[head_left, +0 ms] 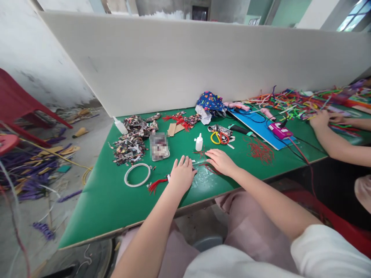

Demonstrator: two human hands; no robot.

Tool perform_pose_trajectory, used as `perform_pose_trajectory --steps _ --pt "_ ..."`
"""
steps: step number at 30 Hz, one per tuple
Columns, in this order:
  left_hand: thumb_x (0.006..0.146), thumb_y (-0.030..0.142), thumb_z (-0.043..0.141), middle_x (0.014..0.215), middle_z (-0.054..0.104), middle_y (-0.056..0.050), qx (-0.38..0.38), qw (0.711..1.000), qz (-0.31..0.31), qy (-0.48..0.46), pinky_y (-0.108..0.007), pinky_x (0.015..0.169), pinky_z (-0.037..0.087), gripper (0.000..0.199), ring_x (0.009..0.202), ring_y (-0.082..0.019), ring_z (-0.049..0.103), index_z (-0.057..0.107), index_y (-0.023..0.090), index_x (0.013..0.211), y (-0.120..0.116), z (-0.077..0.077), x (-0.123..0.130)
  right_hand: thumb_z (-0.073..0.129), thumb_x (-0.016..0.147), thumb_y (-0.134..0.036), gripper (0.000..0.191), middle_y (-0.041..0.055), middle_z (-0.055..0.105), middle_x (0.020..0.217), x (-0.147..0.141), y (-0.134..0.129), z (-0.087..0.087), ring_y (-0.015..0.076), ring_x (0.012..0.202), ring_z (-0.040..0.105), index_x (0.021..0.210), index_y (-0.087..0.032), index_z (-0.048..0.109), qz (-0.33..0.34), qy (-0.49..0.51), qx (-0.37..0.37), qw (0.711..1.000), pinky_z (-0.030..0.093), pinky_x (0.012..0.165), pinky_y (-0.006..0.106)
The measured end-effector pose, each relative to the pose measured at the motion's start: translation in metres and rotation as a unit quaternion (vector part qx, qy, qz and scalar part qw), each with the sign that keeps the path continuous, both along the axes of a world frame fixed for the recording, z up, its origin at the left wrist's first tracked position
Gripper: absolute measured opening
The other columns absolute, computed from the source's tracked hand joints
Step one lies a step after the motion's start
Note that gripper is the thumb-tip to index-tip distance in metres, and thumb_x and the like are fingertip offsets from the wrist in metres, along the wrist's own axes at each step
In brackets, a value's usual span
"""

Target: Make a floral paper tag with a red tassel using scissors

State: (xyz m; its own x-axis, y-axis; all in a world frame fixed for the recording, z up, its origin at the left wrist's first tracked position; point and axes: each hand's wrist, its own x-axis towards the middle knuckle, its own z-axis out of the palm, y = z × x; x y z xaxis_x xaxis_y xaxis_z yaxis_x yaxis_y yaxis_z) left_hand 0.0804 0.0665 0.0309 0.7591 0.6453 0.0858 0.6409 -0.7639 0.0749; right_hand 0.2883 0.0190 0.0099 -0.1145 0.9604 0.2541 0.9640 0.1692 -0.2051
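Red stringy tassel, flattened hands set apart, grip unclear, thin red threads, smooth green tabletop

White top, worn; right sleeve, cut short, creased | Dusty-pink legwear, worn | Left hand, right hand: seen bare

Clear tbl L of wht ring; bottle blocks fwd btwn hands.

The red tassel's upper end is hidden beneath the left grip, and the rectangular item beyond is blurred.
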Motion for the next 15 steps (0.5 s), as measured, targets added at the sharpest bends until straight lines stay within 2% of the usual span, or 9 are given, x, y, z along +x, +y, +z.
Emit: perform_pose_trajectory --steps 2,5,9,12,15 --pt "0.090 0.034 0.039 0.132 0.048 -0.019 -0.004 0.999 0.033 0.004 -0.050 0.104 0.029 0.046 0.130 -0.031 0.034 0.051 0.004 0.123 0.006 0.001 -0.001 0.034 0.092 -0.037 0.044 0.0142 0.057 0.124 -0.001 0.003 0.000 0.0228 0.119 0.048 0.118 -0.010 0.057 -0.004 0.001 0.004 1.000 0.038 0.102 0.041" --pt "0.091 0.034 0.036 0.131 0.049 -0.019 -0.006 0.998 0.063 0.005 -0.048 0.105 0.027 0.047 0.131 -0.031 0.032 0.050 0.003 0.124 0.012 0.002 0.001 0.034 0.091 -0.041 0.048 0.0114 0.047 0.135 -0.009 0.008 -0.003 0.0233 0.127 0.041 0.127 -0.013 0.049 0.019 -0.004 -0.012 1.000 0.034 0.105 0.044" --pt "0.092 0.033 0.034 0.131 0.050 -0.016 -0.013 0.997 0.071 0.006 -0.046 0.105 0.029 0.046 0.130 -0.030 0.033 0.048 0.005 0.126 0.016 0.002 -0.001 0.033 0.090 -0.047 0.053 0.0058 0.040 0.141 -0.011 -0.006 -0.007 0.0229 0.131 0.035 0.134 -0.019 0.040 0.054 -0.016 -0.046 0.997 0.029 0.107 0.049" --pt "0.092 0.033 0.033 0.131 0.050 -0.016 -0.017 0.998 0.068 0.003 -0.046 0.103 0.032 0.046 0.130 -0.031 0.033 0.050 0.006 0.124 0.020 0.000 -0.007 0.033 0.091 -0.044 0.051 0.0056 0.039 0.141 0.010 -0.027 -0.008 0.0208 0.131 0.036 0.134 -0.019 0.040 0.038 -0.021 -0.053 0.998 0.029 0.108 0.046" --pt "0.092 0.032 0.033 0.131 0.050 -0.016 -0.016 0.998 0.064 -0.006 -0.047 0.102 0.033 0.044 0.130 -0.033 0.033 0.051 0.006 0.123 0.023 -0.001 -0.011 0.031 0.092 -0.040 0.051 0.0118 0.041 0.139 0.044 -0.045 -0.007 0.0242 0.131 0.036 0.131 -0.012 0.044 -0.029 -0.022 -0.041 0.999 0.030 0.107 0.048"
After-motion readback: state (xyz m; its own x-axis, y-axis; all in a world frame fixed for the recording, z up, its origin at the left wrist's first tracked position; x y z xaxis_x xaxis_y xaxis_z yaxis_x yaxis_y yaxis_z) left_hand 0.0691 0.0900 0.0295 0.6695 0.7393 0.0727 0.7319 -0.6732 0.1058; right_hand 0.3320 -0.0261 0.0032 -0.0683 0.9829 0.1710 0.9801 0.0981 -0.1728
